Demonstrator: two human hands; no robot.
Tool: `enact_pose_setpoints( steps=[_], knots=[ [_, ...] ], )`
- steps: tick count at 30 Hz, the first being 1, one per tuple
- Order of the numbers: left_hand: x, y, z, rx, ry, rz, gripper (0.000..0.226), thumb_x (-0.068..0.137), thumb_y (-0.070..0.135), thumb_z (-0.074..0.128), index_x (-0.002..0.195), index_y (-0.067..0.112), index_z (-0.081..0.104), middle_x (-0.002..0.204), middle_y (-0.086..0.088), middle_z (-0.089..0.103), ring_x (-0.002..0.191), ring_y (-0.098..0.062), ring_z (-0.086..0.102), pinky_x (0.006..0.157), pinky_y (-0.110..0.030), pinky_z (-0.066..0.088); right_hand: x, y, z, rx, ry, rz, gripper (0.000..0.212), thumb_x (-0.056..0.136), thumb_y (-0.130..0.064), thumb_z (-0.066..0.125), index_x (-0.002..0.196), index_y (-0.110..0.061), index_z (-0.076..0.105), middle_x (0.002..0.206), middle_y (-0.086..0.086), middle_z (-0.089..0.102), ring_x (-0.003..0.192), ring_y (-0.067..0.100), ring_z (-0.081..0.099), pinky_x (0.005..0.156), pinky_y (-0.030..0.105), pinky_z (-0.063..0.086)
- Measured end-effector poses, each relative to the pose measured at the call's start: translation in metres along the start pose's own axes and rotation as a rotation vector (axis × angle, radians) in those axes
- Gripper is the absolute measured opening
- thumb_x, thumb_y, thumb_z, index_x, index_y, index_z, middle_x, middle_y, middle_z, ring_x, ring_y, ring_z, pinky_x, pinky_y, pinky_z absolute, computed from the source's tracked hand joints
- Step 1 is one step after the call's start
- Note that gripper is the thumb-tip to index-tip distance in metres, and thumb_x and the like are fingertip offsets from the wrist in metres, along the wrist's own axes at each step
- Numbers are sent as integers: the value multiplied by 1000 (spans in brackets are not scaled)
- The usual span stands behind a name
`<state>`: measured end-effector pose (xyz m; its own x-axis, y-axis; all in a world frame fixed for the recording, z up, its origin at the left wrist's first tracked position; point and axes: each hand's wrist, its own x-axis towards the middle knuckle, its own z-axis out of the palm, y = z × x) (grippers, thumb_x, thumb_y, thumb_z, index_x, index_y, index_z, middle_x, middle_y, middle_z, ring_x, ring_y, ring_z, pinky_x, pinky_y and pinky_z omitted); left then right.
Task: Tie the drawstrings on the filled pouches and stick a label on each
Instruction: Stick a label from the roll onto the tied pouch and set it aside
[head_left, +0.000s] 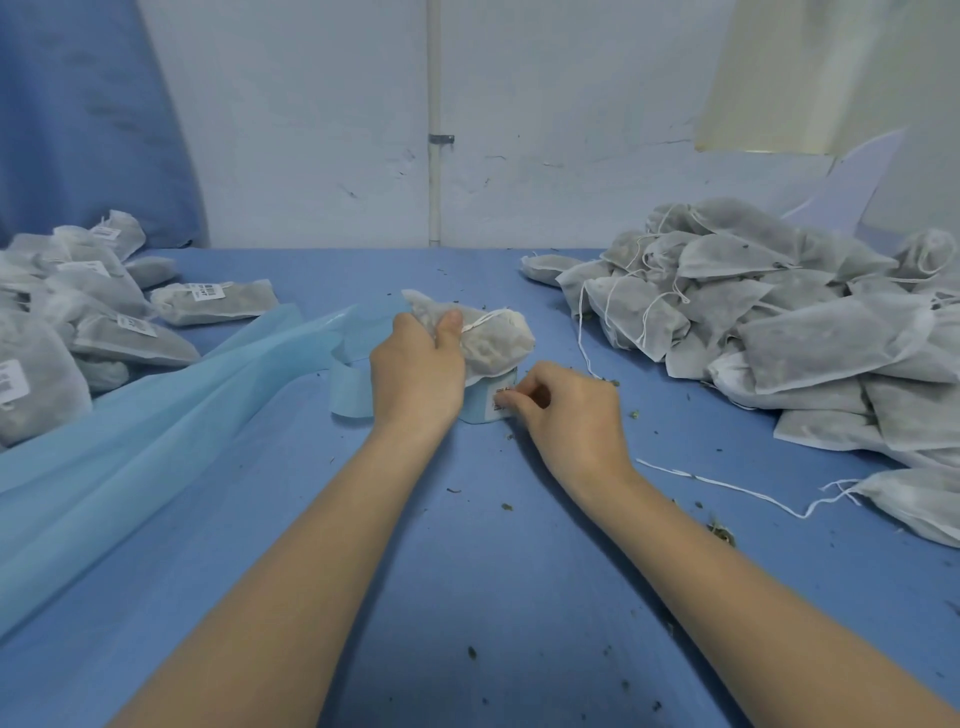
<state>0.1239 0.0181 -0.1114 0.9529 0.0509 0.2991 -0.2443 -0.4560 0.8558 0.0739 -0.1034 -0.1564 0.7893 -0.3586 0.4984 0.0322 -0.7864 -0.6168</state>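
Head view: mid-bench, left hand (415, 371) grips a tied pouch (493, 338) above the label roll (480, 408) while right hand (563, 410) pinches a label (500, 402); labelling appears under way, peeling it free and pressing it on likely next.

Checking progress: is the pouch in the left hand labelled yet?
Not on the side shown. The pouch bears no label there; the right hand is pinching one on the roll.
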Motion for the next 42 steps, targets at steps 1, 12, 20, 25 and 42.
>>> enact_pose_setpoints(
  steps=[1,12,20,25,42],
  knots=[
    [0,0,0,-5,1,-5,34,98,37,43,97,3,48,89,-7,47,82,-24,40,60,-23,20,-1,-1,0,2,4,-22,19,84,-22,73,74,-9,64,60,-12,50,63,12,47,62,16,35],
    [-1,1,3,-1,6,13,35,98,37,43,98,2,49,104,-19,59,84,-24,41,60,-24,19,-5,1,-7,104,-44,-90,23,87,-16,71,74,-2,58,63,11,62,58,23,46,63,31,39],
    [0,0,5,12,12,29,40,98,37,42,104,-2,51,107,-21,60,101,-35,52,60,-24,20,-8,3,-12,46,-78,-177,22,84,-14,73,72,-3,59,57,-4,52,57,17,47,61,13,36],
    [0,0,6,32,14,31,41,98,37,42,105,-2,51,109,-22,60,103,-36,52,64,-27,22,-9,4,-15,99,-150,-152,21,82,-14,75,71,-4,61,65,7,65,65,20,58,65,18,41],
    [0,-2,2,-22,12,52,30,98,37,44,92,8,46,81,-1,46,78,-21,38,58,-23,19,-24,-5,-36,184,-527,-72,13,76,-34,79,79,-25,71,134,6,51,106,-5,49,81,5,31]
  ],
)
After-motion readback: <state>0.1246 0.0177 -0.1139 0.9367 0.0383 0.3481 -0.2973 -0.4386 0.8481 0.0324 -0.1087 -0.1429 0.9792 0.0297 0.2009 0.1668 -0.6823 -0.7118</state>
